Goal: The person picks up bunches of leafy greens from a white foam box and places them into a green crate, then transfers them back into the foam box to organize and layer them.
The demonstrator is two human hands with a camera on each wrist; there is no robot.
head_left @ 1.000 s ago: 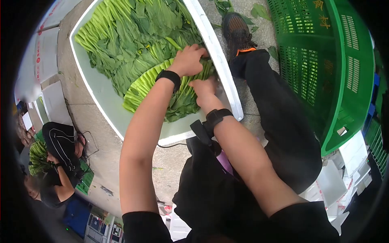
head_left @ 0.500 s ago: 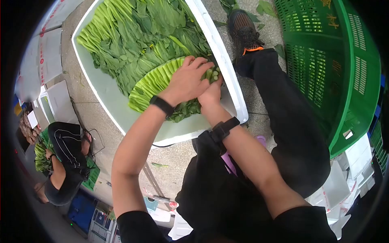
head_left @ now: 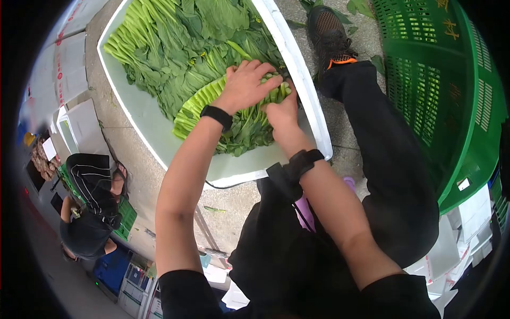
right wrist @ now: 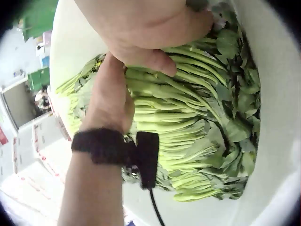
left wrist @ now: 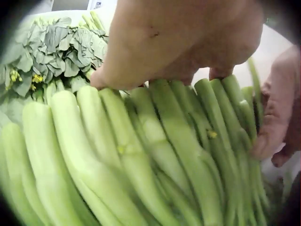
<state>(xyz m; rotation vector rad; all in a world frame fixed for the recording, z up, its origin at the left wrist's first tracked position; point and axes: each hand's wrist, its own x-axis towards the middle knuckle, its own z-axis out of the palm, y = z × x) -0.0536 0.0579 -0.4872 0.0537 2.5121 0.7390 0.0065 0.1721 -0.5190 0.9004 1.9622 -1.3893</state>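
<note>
A white foam box holds leafy green choy sum laid in rows, with small yellow flowers among the leaves. My left hand lies over the cut ends of the near row of stalks, its fingers spread along them. At that row's right end, close to the box wall, my right hand grips several stalks, thumb on the near side. The left wrist view shows the thick cut stalks side by side under the left fingers. Part of the right hand's fingers is hidden behind the stalks.
A large green slatted crate stands to the right of my leg, and my shoe is beside the box. Loose leaves lie on the floor. Another person sits at the left, near white cartons.
Both hands have stayed at the near row. Half a second ago the left hand was lower, against the right hand; now it is slightly farther up and they are more apart. The other person has leaned over.
</note>
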